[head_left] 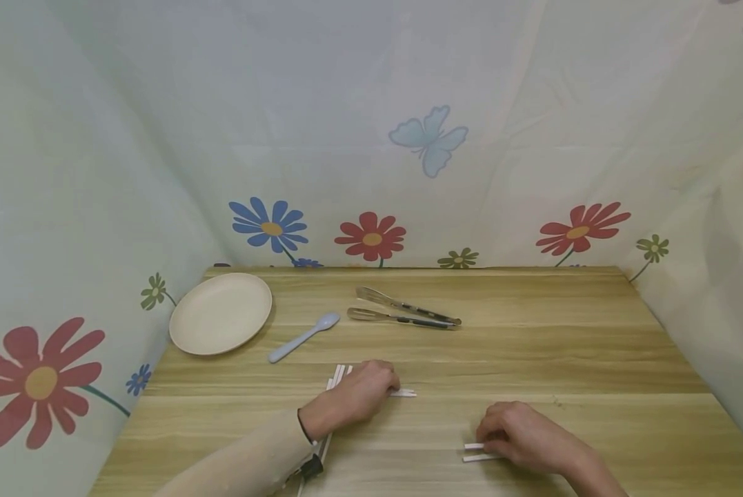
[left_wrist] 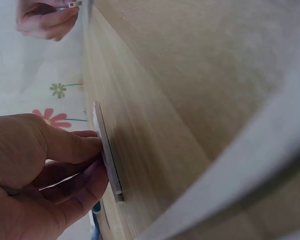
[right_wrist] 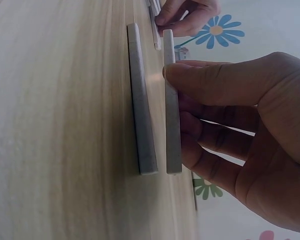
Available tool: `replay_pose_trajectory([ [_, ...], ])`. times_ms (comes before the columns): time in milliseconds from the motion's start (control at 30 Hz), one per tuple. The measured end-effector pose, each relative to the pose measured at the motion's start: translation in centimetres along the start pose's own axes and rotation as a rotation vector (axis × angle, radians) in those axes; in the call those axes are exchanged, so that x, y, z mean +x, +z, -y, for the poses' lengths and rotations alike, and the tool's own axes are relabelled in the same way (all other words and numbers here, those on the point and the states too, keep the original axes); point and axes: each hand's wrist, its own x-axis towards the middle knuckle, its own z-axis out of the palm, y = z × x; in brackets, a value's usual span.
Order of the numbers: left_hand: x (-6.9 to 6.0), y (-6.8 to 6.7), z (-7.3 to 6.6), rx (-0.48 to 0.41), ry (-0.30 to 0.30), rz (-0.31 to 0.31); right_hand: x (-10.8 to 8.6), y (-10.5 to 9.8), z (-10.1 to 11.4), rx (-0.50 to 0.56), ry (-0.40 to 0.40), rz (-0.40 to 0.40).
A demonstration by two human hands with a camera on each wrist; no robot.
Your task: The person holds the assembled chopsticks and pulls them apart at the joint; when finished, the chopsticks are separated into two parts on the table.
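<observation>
Two short sticks at the right hand, in near-parallel arrangement. The held stick (right_wrist: 172, 115) is pinched between the thumb and fingers of the right hand (head_left: 523, 435), its long axis running roughly left to right across the desk (head_left: 595, 359). The loose stick (right_wrist: 142, 110) lies on the desk just beside it, on the person's side, with a narrow gap between; the right hand is clearly the nearer of the two. Both sticks are straight, slender and whitish, with squared edges and blunt ends; no markings are discernible. Well to the left, the left hand (head_left: 361, 390) has thumb and fingertips closed on white sticks (head_left: 403, 393), apparently two, similarly oriented. Further pale sticks (head_left: 337, 376) lie partly hidden beneath the left wrist, their long axes pointing away from the person.
</observation>
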Motion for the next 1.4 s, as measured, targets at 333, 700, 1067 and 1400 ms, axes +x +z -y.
replay_pose_trajectory([
  [333,-0.7,-1.0,0.1,0.019,0.004,-0.066,0.2,-0.1,-0.1,-0.001,0.002,0.001],
  [700,-2.7,-0.9,0.6,-0.063,-0.043,-0.167,0.1,0.0,-0.2,-0.023,-0.020,-0.010],
  [1067,-5.2,-0.4,0.1,-0.188,-0.103,-0.204,-0.1,0.1,-0.4,-0.026,-0.021,0.014],
  [1400,-8.1,-0.4,-0.2,-0.199,-0.139,-0.278,0.1,0.0,-0.2,-0.015,-0.012,0.021],
])
